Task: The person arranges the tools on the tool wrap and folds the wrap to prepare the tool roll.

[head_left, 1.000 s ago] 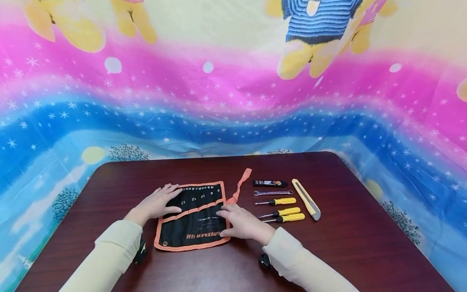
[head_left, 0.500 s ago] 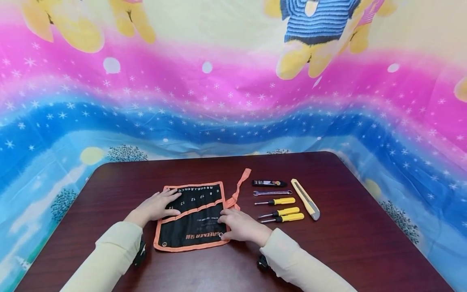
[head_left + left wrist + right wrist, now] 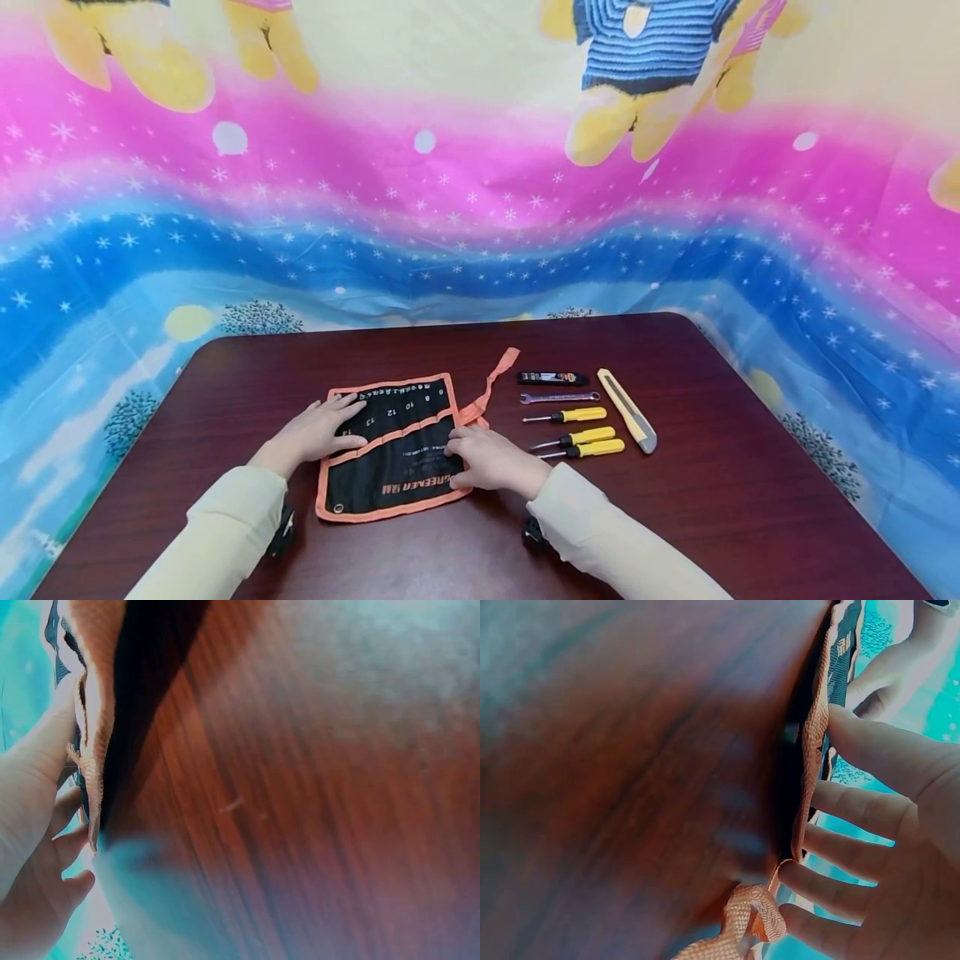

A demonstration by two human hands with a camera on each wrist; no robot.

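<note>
The left hand [image 3: 311, 433] rests, grip apart, at ten o'clock on the pouch [image 3: 397, 454], which is spread open on the tabletop [image 3: 420, 560] with no tool showing in its pockets [image 3: 358, 482]. At three o'clock the right hand [image 3: 495, 461], grip also apart, touches it; beyond, a black case [image 3: 552, 378], wrench [image 3: 558, 398], three screwdrivers [image 3: 585, 414] and knife [image 3: 627, 411] lie outside it.
</note>
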